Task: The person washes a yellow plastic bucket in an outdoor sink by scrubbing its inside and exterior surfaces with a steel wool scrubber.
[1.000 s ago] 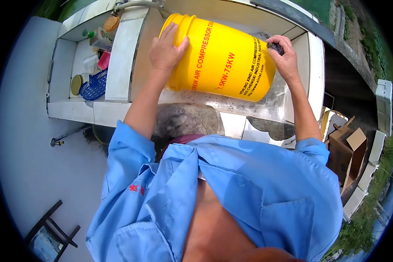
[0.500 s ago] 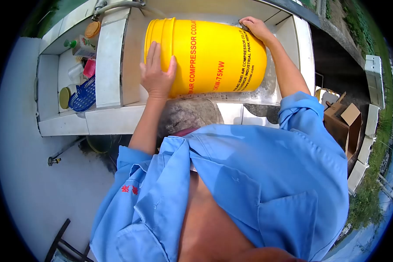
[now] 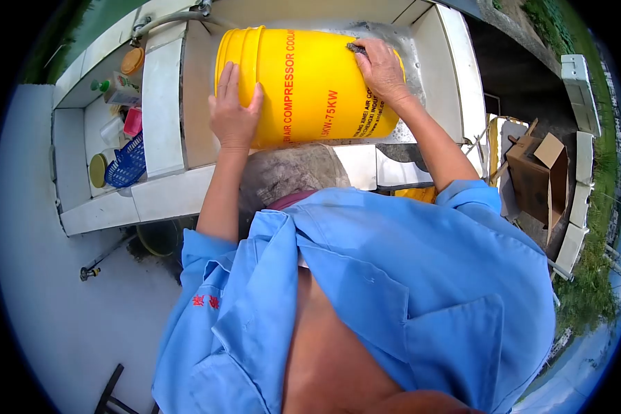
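Note:
A yellow plastic bucket [image 3: 293,86] with red and black lettering lies on its side in a white-tiled sink [image 3: 443,83]. My left hand [image 3: 236,114] rests flat on the ribbed end of the bucket at the left, thumb spread from the fingers. Near the other end, my right hand [image 3: 381,69] presses a dark grey scouring pad [image 3: 356,48] against the bucket's upper side. The hand covers part of the pad and some of the black print. Wet foam shows on the sink floor beyond the bucket.
At the left, a tiled compartment holds a blue basket [image 3: 127,163], a pink container [image 3: 133,122], a bottle with a green cap [image 3: 120,90] and an orange-lidded jar [image 3: 132,61]. A hose [image 3: 172,18] runs along the sink's back left. An open cardboard box [image 3: 535,176] stands at the right.
My right hand has slid left along the bucket with the scouring pad, from its far right end inward. My left hand stays on the ribbed end. The whole view has shifted slightly.

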Tool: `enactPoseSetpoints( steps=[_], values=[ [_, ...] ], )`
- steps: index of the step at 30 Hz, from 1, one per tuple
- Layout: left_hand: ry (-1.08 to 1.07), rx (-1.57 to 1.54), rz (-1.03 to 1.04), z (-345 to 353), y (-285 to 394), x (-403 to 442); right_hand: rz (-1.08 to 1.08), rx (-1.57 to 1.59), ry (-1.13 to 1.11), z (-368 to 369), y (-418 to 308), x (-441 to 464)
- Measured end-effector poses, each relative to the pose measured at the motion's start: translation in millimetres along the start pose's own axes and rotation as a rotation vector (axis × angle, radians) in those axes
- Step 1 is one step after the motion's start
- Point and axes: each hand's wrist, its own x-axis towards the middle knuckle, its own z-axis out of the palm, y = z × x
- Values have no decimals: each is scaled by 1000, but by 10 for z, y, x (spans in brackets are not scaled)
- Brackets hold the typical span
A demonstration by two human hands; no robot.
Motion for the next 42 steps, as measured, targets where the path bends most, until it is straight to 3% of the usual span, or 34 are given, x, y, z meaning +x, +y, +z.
enactPoseSetpoints(
  steps=[1,3,4,7,11,14,17,19,21,24,26,30,32,33,34,37,42],
  values=[
    [16,1,-1,13,7,8,200,30,-42,-11,336,130],
    [22,-2,6,-25,25,-60,356,57,-260,19,912,354],
    [16,2,0,-51,22,-92,358,62,-249,0,840,367],
    [43,-13,14,-62,28,-127,236,118,-228,51,398,339],
    [43,-17,43,-8,3,-11,-254,133,49,209,-874,-213],
    [15,-27,35,40,18,156,-347,36,13,210,-954,-531],
    [-24,-13,27,55,37,189,-230,-18,109,12,-387,-488],
    [-17,27,-24,101,97,222,-25,-16,137,-62,134,-306],
    [8,39,-15,124,110,185,171,33,37,-155,553,-1],
    [64,45,16,140,62,98,171,76,-127,-28,1021,478],
    [94,29,29,120,77,12,173,223,-454,238,1457,794],
    [91,46,16,80,88,-95,173,227,-597,701,1599,1083],
    [121,63,4,75,79,-120,318,398,-527,528,937,1044],
    [79,69,-15,65,88,-118,244,378,-484,456,486,1002],
    [39,70,-29,53,94,-104,-36,268,-277,564,197,933],
    [31,33,-27,33,92,-116,-169,148,66,580,-728,615],
    [313,-167,-107,-57,46,21,-468,262,117,369,-1146,-62]
  ],
)
